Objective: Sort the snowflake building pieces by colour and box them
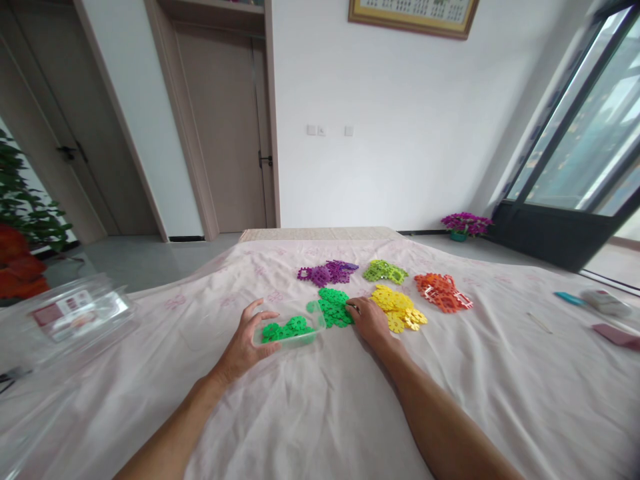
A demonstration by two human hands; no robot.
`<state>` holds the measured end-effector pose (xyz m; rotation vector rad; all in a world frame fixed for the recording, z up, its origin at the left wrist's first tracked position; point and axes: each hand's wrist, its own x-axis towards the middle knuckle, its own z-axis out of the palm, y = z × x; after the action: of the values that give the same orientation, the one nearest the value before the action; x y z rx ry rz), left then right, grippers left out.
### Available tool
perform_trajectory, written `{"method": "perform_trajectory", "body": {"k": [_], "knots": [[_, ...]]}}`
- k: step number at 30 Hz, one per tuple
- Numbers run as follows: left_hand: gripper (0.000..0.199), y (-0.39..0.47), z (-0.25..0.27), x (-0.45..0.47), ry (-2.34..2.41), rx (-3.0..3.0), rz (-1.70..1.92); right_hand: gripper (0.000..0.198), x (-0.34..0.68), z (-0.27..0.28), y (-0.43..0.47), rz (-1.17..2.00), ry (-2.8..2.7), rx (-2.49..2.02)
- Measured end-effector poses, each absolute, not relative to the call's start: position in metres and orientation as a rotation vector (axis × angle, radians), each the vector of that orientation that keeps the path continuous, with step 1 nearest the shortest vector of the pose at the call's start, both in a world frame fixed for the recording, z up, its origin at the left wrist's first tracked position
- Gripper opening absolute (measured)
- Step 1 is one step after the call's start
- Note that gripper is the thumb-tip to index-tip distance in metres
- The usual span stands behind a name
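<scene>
My left hand [250, 333] grips the left end of a clear plastic box [321, 319], thumb on the near side and fingers on the far side. Several green snowflake-shaped plastic pieces [295, 325] lie inside the box. Just right of it is a loose pile of green pieces [334, 303] on the cloth. At that pile's right edge my right hand [370, 319] has its fingers curled down against the pieces; what they pinch, if anything, is hidden. A yellow pile of pieces [395, 303] lies right beside this hand.
Purple pieces [327, 273], lime-green pieces [385, 271] and orange pieces [441, 292] form piles farther back on the pale tablecloth [320, 413]. Clear plastic containers [75, 320] stand at the left. A blue item [570, 298] and a dark pink item [617, 335] lie at the right.
</scene>
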<state>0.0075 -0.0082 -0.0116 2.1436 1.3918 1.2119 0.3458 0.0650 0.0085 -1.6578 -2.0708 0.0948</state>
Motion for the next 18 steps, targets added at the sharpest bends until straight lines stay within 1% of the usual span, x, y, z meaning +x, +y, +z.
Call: {"method": "perform_trajectory", "body": {"k": [10,14,18], "knots": [[0.056,-0.0081,-0.0111,0.0081,1.390,2.143,1.222,0.029,0.3442,0.0089,0.0628,0.023,-2.113,-1.729],[0.057,-0.0079,-0.0111,0.0077,1.395,2.133,1.223,0.033,0.3444,0.0109,0.0632,-0.030,-2.143,-1.731],[0.057,-0.0076,-0.0110,0.0081,1.389,2.125,1.222,0.039,0.3455,0.0116,0.0637,-0.052,-2.052,-1.903]]}}
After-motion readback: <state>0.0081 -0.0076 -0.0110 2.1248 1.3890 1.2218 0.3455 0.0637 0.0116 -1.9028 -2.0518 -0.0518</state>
